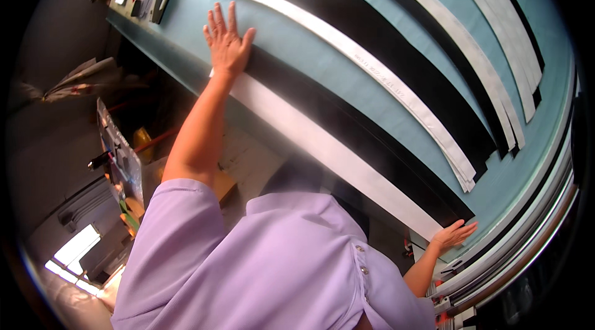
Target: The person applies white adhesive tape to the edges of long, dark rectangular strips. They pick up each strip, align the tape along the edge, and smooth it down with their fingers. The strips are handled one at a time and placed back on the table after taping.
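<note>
A long black strip [347, 116] lies across the blue-green table top [282, 35] in front of me, and a white strip [338, 153] runs along its near edge. At the left end of this pair is my left hand [228, 48], open, its fingers spread over the table. My right hand [453, 236] is at the opposite end, beside the corner where both strips stop. Its fingers are stretched out and hold nothing that I can see; part of the palm side is hidden.
Farther across the table lie a wide black strip [372, 38] edged by a white strip with handwriting [372, 69] and several more black and white strips. Metal rails [527, 243] border the right side. A dark-handled tool [163, 1] and other small items occupy the far left corner.
</note>
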Demonstrator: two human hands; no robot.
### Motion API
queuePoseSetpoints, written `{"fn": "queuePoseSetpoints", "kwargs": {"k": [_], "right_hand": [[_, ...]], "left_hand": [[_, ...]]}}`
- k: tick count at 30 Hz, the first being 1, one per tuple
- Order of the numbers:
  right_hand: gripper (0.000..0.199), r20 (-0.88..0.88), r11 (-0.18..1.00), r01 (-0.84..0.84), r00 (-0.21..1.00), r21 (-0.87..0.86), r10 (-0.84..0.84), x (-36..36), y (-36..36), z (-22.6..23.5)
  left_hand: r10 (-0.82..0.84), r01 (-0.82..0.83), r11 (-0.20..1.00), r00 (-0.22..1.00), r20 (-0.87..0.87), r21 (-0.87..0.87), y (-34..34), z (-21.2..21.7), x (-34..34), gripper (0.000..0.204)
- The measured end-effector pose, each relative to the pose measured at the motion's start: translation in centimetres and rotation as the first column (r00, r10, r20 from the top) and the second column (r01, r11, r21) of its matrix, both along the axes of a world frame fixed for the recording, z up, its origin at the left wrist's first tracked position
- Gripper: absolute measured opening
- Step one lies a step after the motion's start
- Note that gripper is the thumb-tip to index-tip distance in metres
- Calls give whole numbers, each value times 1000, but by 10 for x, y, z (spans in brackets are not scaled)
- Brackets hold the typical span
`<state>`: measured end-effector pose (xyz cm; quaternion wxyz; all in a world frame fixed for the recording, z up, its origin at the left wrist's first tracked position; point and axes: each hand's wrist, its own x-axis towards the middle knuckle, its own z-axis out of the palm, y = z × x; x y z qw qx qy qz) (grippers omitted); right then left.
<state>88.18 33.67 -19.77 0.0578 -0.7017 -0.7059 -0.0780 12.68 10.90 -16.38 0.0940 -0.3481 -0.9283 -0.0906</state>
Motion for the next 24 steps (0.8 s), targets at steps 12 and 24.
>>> {"fn": "queuePoseSetpoints", "kwargs": {"k": [12, 24], "right_hand": [[54, 166, 984, 169, 970, 56, -176, -22, 7, 17], [57, -281, 525, -848, 521, -65, 806, -266, 57, 60]], "left_hand": [[413, -340, 881, 892, -184, 329, -4, -1, -7, 61], [-409, 401, 912, 881, 237, 85, 20, 44, 267, 70]]}}
